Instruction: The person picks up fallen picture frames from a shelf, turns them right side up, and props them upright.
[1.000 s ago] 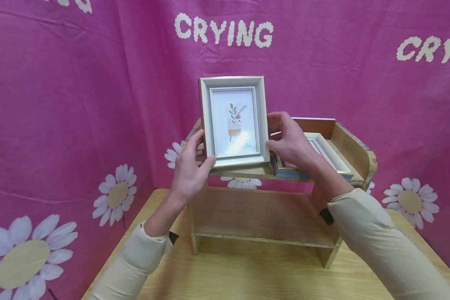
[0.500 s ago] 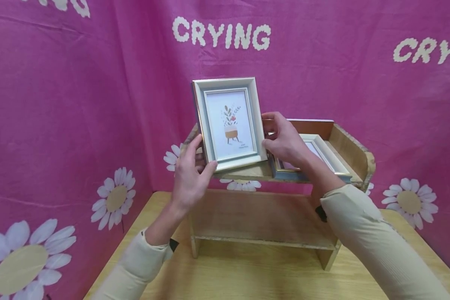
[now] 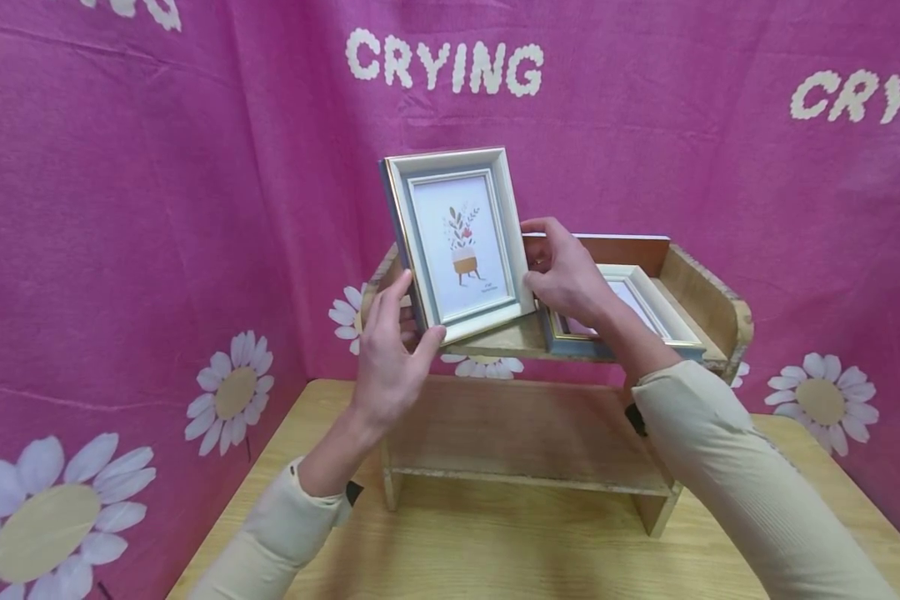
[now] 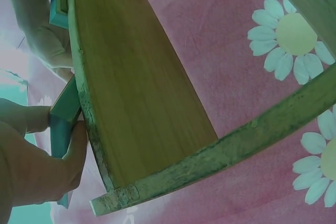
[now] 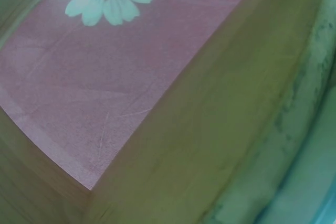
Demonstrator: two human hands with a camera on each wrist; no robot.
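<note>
Head cam: you've got the picture frame point(image 3: 462, 246) up at the L half of the wooden shelf unit point(image 3: 525, 425), face toward you, tilted so its btm edge climbs to the R. Your L hand point(image 3: 390, 358) pinches the lower L corner, thumb at the front, other fingers bent round behind; L wrist cam backs that up, w/ the grip just beside the shelf's rough edge. Your R hand point(image 3: 566, 275) holds the R side, thumb on the edge, fingers partly curled & going out of sight behind. R wrist cam gets shelf & pink cloth point(image 5: 105, 98) but no fingers, so can't check that grip there. Also can't tell if the frame's btm touches the shelf.

Handling, best guess: rigid, fairly light, prob. smooth enough to slip if held loosely. Front pane, if glass, wd be the fragile bit; corners cd chip. Best hold is the border, both sides, low down, thumbs off the pane. Second frame point(image 3: 637, 302) lies face up on the shelf's R half, partly hidden, nr your R wrist.
</note>
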